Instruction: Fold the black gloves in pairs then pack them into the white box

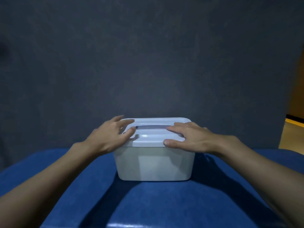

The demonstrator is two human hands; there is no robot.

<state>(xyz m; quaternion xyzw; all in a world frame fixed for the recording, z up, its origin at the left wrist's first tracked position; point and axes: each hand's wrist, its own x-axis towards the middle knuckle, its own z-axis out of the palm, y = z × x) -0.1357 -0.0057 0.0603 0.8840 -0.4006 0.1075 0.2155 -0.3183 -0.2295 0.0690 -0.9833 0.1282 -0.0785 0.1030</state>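
Your fingers (174, 129) are lying straight, gripping nothing | blue surface (148, 204), grey wall (148, 63) | left hand (108, 135), right hand (195, 137) are resting on lid (151, 139) of white box (154, 163).

Both hands (113, 135) (189, 138) press the white box (154, 163) lid (151, 139) (fingers flat).

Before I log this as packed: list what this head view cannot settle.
1. Head view: contents of the white plastic box, gloves included, hidden by its shut white lid and cloudy walls.
2. Head view: lid's ends, covered by the left hand and right hand.
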